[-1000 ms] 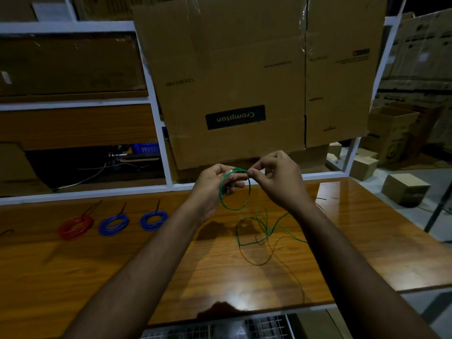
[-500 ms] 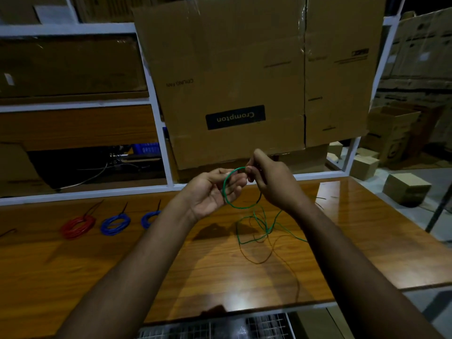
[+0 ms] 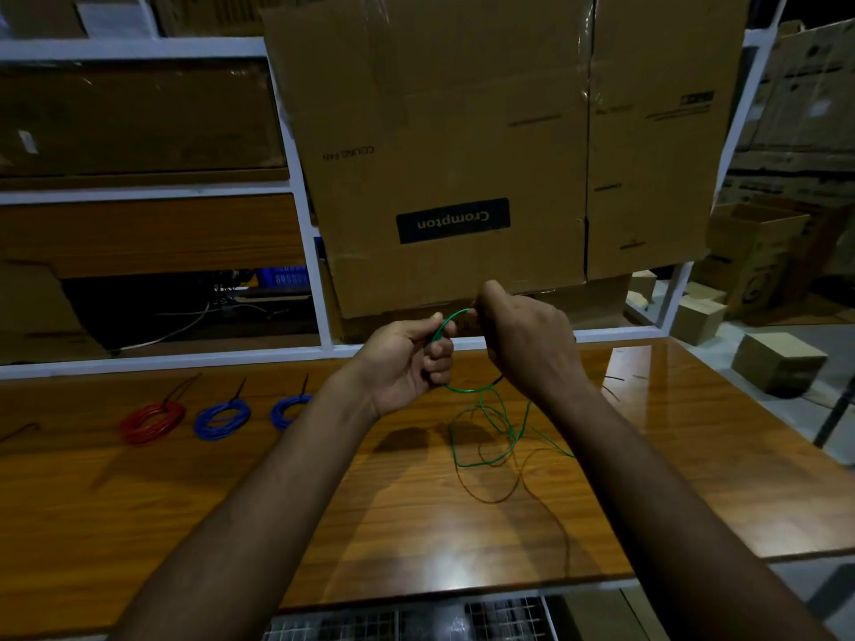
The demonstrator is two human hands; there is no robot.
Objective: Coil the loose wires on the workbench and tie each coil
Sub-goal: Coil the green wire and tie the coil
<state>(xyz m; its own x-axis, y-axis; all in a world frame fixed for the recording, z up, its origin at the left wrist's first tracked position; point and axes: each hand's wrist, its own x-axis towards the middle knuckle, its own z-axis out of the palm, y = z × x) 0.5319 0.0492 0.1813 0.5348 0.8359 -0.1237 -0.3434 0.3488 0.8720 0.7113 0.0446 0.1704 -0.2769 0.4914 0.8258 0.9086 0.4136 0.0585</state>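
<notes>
A thin green wire (image 3: 481, 425) forms a small loop held up between both hands, and its loose length trails down onto the wooden workbench (image 3: 416, 515). My left hand (image 3: 409, 363) pinches the left side of the loop. My right hand (image 3: 527, 344) grips the top right of the loop, and its back hides that part. At the left of the bench lie a tied red coil (image 3: 152, 421) and two tied blue coils (image 3: 222, 418) (image 3: 289, 409); my left forearm hides part of the right one.
A large cardboard box (image 3: 462, 145) stands just behind my hands against a white shelf frame (image 3: 319, 316). Black cable ties (image 3: 613, 379) lie on the bench at the right, and one lies at the far left (image 3: 21, 430). Smaller boxes (image 3: 777, 363) sit on the floor at the right.
My right hand has risen and turned its back to the camera, carrying the wire round the loop. The left hand has rolled palm-up and shifted slightly left.
</notes>
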